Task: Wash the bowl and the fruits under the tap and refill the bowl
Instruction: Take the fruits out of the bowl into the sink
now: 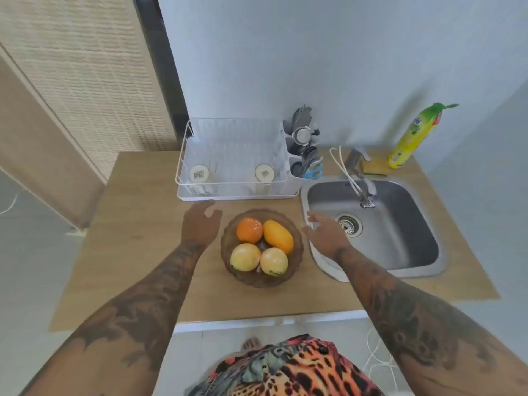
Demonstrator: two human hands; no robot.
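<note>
A brown scalloped bowl (228,241) stands on the wooden counter, left of the steel sink (400,235). It holds an orange (249,230), an orange-yellow mango (278,236) and two yellow round fruits (245,257) (273,261). My left hand (200,224) hovers just left of the bowl, fingers relaxed, holding nothing. Over the sink's left rim, just right of the bowl, my right hand (325,234) is spread and empty. The tap (361,178) reaches over the sink; no water is visible.
A white dish rack (228,192) with a cutlery holder (304,155) stands behind the bowl. A yellow-green detergent bottle (414,135) and a sponge (374,167) sit behind the sink. A woven cabinet door rises at the left.
</note>
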